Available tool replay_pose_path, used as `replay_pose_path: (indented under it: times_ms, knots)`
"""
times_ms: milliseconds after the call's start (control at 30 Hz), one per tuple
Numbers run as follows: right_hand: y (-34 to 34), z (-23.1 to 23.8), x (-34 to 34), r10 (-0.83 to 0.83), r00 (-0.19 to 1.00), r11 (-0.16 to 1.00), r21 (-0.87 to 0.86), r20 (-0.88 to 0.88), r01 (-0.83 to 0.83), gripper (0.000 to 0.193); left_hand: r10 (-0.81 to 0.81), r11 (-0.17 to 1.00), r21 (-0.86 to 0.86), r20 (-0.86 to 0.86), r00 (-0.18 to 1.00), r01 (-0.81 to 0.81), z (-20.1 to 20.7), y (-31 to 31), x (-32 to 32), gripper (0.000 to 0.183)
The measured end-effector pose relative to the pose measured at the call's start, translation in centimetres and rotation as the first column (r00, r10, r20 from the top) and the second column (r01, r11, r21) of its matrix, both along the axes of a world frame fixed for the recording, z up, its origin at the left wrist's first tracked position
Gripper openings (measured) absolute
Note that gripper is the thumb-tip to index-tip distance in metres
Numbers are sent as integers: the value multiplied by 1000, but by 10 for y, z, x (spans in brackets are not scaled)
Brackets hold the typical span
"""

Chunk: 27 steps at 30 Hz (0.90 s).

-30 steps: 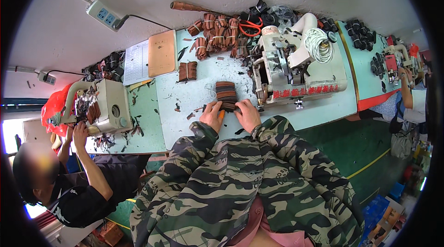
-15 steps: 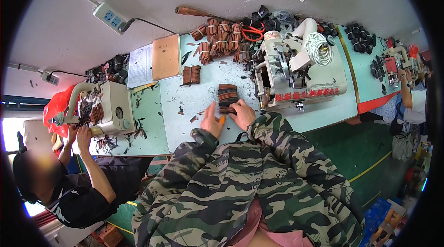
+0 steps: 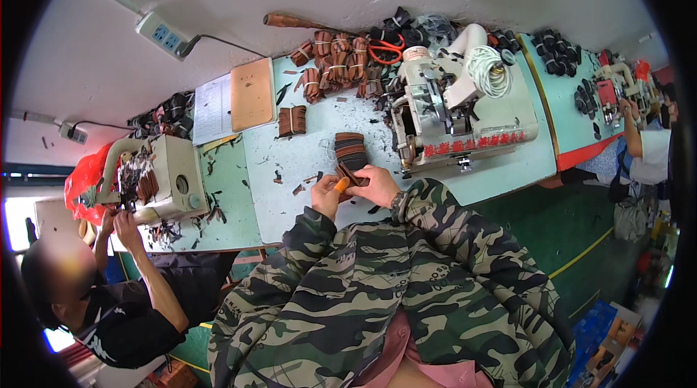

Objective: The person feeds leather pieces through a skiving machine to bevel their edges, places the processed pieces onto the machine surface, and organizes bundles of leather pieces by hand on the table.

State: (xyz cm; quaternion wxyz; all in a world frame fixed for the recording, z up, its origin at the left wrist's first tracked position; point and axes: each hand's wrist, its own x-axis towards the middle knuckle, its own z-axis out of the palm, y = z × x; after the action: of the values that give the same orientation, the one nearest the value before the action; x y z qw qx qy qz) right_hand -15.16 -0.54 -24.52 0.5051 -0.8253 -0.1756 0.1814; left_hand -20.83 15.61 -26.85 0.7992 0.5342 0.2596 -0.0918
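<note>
A stack of dark and brown leather-like strips (image 3: 351,150) lies on the pale table in front of me. At its near end, my right hand (image 3: 377,186) pinches a few brown strips (image 3: 351,174) between thumb and fingers. My left hand (image 3: 326,195), with an orange cover on one finger, closes on the same strips from the left. A white loop of string or band shows at the stack's left side. Farther left and back lies a smaller brown bundle of strips (image 3: 292,121), apart from both hands.
A beige machine (image 3: 479,119) stands at my right. Behind the stack are banded brown bundles (image 3: 334,61), red-handled scissors (image 3: 386,49) and black pieces. An open notebook (image 3: 251,96) lies back left. Scraps dot the table. At the left, a co-worker (image 3: 123,308) works at another machine (image 3: 170,177).
My hands have come together at the stack's near end, and a few strips now stand out between my fingers. The view has shifted slightly.
</note>
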Motion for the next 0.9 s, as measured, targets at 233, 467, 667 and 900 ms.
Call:
replay_pose_path:
  times_ms: [233, 467, 667, 900]
  knots:
    - [11, -15, 0, 209, 955, 970, 171, -211, -174, 32, -13, 1000, -15, -36, 999, 12, 7, 18, -21, 22]
    - [2, -15, -9, 68, 899, 988, 152, -433, -1, 23, -75, 991, 107, -34, 997, 78, 4, 16, -18, 10]
    - [-1, -25, -12, 130, 988, 893, -443, 82, -80, 19, -499, 507, 855, 187, 846, 110, 2, 38, -27, 19]
    - [1, -30, -19, 318, 938, 899, -357, 134, -254, 23, -831, 90, 984, 160, 533, -155, -13, 14, -15, 24]
